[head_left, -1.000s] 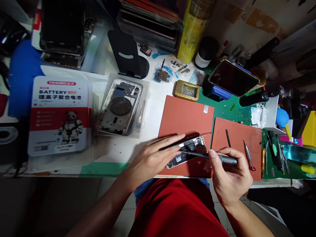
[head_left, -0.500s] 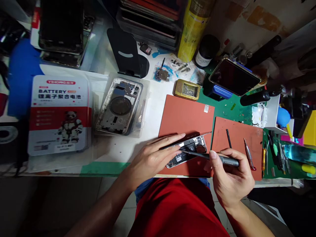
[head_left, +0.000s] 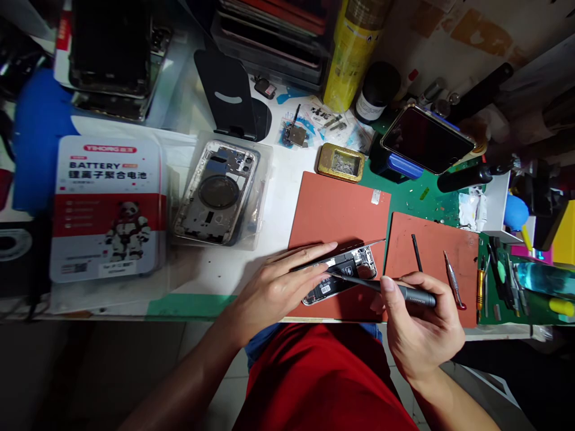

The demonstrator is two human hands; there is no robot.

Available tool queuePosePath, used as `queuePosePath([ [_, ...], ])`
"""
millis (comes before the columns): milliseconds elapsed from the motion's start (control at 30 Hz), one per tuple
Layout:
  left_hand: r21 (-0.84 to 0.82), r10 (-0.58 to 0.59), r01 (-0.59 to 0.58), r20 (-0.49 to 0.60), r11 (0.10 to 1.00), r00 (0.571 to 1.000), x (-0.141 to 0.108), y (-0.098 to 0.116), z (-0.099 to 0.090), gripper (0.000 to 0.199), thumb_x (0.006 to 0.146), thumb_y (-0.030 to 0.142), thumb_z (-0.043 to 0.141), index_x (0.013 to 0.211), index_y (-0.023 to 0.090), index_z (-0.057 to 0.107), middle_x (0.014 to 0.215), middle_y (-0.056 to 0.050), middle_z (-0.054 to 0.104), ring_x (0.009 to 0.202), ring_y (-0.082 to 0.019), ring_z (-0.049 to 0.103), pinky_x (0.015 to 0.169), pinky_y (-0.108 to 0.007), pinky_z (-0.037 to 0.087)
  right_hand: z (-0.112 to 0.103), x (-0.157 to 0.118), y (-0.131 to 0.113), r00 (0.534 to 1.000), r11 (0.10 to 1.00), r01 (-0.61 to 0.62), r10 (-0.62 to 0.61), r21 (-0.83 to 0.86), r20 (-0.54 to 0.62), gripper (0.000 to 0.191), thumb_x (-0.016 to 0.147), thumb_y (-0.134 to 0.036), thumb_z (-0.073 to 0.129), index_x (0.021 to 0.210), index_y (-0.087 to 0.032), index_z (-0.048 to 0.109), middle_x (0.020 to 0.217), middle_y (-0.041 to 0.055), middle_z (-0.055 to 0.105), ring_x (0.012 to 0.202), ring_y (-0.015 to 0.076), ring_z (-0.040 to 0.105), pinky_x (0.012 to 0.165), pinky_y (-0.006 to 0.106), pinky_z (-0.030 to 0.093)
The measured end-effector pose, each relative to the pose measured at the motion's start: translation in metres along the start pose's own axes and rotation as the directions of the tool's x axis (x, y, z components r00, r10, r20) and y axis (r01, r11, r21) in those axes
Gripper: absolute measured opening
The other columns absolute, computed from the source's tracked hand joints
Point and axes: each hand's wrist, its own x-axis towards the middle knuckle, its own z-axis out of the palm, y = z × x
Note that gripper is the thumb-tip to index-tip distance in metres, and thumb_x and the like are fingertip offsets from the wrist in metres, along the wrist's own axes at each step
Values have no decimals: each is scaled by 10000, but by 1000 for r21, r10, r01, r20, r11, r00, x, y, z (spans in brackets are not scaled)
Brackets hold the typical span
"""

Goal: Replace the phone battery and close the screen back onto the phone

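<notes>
An opened phone (head_left: 339,284) lies at a slant on the red-brown mat, with its black battery and inner parts showing. Its thin display panel (head_left: 359,246) is tilted up along the far edge, seen almost edge-on. My left hand (head_left: 283,284) grips the phone's left end, fingers on both sides of the raised panel. In my right hand (head_left: 422,317) is a slim grey screwdriver (head_left: 413,294), held like a pen. Its thin tip reaches into the phone beside my left fingertips. Exactly what the tip touches is too small to tell.
A second mat (head_left: 404,251) carries a black stick tool (head_left: 417,251) and a metal pen-like tool (head_left: 453,278). Behind stand a small gold tin (head_left: 340,163) and a propped phone (head_left: 426,140). Leftward are a phone housing (head_left: 218,191) and a battery box (head_left: 110,206).
Almost nothing differs. My right hand and the screwdriver have shifted very slightly to the right; my left hand and the phone stay in place.
</notes>
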Motion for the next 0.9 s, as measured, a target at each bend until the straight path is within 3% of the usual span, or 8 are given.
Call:
queuePosePath([
  [633, -14, 13, -13, 1, 1000, 1000, 0, 1, 0, 342, 1024, 42, 689, 1341, 167, 719, 1523, -81, 724, 1360, -152, 722, 1200, -299, 601, -4, -9, 4, 1000, 998, 8, -10, -68, -29, 277, 865, -231, 952, 1024, -208, 727, 770, -31, 779, 539, 146, 750, 520, 249, 648],
  [900, 3, 22, -22, 1, 1000, 1000, 2, 0, -1, 303, 1012, 28, 698, 1292, 138, 736, 1496, -107, 739, 1345, -153, 731, 1192, -279, 599, -6, -13, 2, 992, 982, 119, -125, -146, -34, 291, 848, -170, 951, 1047, -200, 740, 824, -41, 774, 583, 128, 772, 571, 218, 676],
])
